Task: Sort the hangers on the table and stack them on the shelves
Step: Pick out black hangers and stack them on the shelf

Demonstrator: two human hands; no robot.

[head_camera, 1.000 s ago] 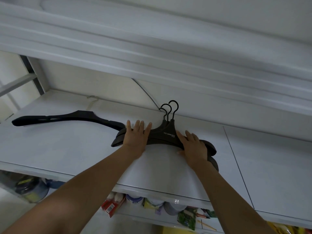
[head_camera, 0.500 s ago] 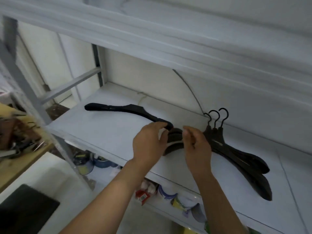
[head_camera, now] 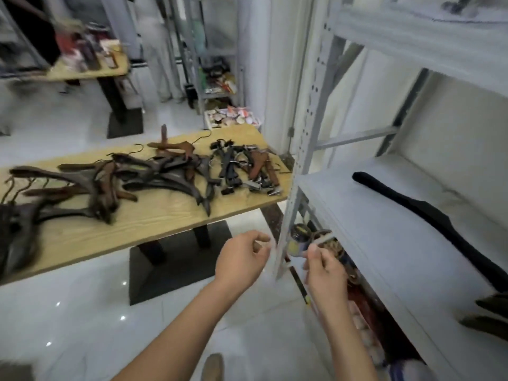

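Observation:
A tangled pile of dark and brown hangers [head_camera: 154, 177] lies on the wooden table [head_camera: 165, 215] at the left. Several smaller clip hangers [head_camera: 242, 171] sit near its right end. On the white shelf [head_camera: 371, 235] at the right lies one long black hanger [head_camera: 428, 215]. The ends of more dark hangers [head_camera: 492, 317] show at the right edge. My left hand [head_camera: 242, 259] hangs in the air between table and shelf, fingers loosely curled, holding nothing. My right hand [head_camera: 324, 268] is below the shelf's front corner with its fingers curled. Blur hides whether it pinches anything.
A grey perforated shelf post [head_camera: 302, 160] stands just beyond my hands. Tins [head_camera: 298, 240] and packets fill the lower shelf. The table stands on a black base plate [head_camera: 170, 265] on a glossy white floor. A second cluttered table [head_camera: 90, 70] and more racks stand further back.
My view has swung left from the shelf towards the table. Both hands have come off the black hangers on the shelf and dropped below its front edge.

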